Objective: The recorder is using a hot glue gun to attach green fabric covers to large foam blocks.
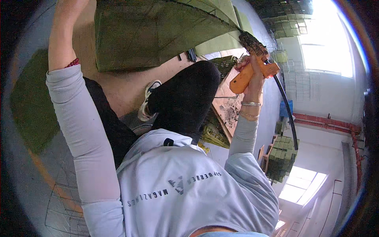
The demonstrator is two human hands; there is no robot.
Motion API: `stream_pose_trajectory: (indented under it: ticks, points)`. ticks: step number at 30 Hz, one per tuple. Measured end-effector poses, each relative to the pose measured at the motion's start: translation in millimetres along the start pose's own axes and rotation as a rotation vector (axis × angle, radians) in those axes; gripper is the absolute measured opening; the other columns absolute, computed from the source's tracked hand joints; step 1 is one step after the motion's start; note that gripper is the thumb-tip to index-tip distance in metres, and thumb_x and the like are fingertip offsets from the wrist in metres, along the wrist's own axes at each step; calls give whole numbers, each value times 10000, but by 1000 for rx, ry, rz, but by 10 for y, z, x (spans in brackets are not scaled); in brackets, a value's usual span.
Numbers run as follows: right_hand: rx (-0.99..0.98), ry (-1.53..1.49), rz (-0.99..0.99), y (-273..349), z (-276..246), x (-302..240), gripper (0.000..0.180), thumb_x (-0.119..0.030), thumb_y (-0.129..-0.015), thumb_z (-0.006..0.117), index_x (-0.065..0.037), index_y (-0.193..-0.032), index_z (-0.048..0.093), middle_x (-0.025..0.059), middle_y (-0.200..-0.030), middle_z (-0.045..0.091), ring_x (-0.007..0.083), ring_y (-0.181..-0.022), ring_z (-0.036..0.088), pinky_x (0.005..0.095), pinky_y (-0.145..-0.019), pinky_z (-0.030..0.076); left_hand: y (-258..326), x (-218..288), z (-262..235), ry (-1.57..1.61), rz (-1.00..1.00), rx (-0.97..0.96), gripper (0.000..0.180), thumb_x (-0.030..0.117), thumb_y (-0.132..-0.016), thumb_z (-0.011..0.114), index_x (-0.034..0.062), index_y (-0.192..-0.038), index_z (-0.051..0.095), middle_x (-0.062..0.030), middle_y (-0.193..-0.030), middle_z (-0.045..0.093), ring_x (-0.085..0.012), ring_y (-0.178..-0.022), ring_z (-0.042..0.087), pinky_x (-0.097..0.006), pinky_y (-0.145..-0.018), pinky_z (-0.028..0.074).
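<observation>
My right hand (254, 75) is wrapped around an orange hot glue gun (241, 80). A long black glue stick (290, 114) sticks out of the gun's back end and hangs down in a curve. Dark residue crusts the gun's front (252, 42), whose tip is at the corner of an olive-green mesh piece (130, 35); I cannot tell whether they touch. This mesh is stretched into a boxy shape with a dark seam along its upper edge. My left hand (73, 8) reaches up beside the mesh and is cut off by the top edge, so its fingers are hidden.
Beside my knee, a board smeared with black (229, 112) lies by green perforated crates (215, 132). Black sticks (192, 54) lie beyond my knee. Another green mesh piece (33, 102) stands at the left. Stacked green mesh boxes (281, 158) are at the right, near a red pipe (327, 123).
</observation>
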State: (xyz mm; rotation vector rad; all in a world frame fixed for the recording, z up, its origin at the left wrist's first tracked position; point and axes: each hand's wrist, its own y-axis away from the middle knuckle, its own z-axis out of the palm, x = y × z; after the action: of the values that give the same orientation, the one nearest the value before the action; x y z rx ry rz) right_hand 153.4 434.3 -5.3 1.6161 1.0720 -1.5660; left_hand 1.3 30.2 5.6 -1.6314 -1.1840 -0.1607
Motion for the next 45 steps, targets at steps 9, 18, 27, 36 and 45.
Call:
stream_pose_trajectory:
  ticks: [9,18,27,36,45]
  points:
    - [4,-34,-17,26,38,-16,174,-195,-863,582,-28,-882,538,52,-673,545,163,-560,556,295,-534,497,-1,-32,-1,-20,8,4,195,111,-843,534,-55,-751,577,-116,-603,576,-184,-559,560,-309,-532,407]
    - [-8,-104,-45,73,130,-15,169,-194,-854,600,-41,-893,541,51,-679,544,152,-559,554,278,-509,499,-467,-1517,10,410,-280,-312,201,124,-846,536,-46,-749,579,-111,-606,578,-178,-558,555,-307,-530,404]
    - [1,-20,-19,135,101,-5,180,-203,-886,533,-32,-935,508,45,-731,509,142,-609,522,307,-556,482,-13,6,-29,-62,23,-10,195,131,-842,539,-46,-773,585,-124,-633,591,-198,-566,559,-309,-535,403]
    - [-52,-54,-42,92,69,6,189,-214,-894,523,-28,-925,512,46,-717,507,134,-590,518,299,-547,477,11,-18,-17,-66,79,37,213,140,-842,536,-53,-763,579,-130,-621,580,-206,-566,557,-320,-540,401]
    - [-32,-27,-51,63,75,42,221,-254,-881,551,-37,-870,509,37,-700,496,137,-561,503,300,-543,459,-15,-46,-17,-44,26,1,206,134,-844,536,-45,-754,583,-116,-615,579,-192,-563,551,-316,-537,400]
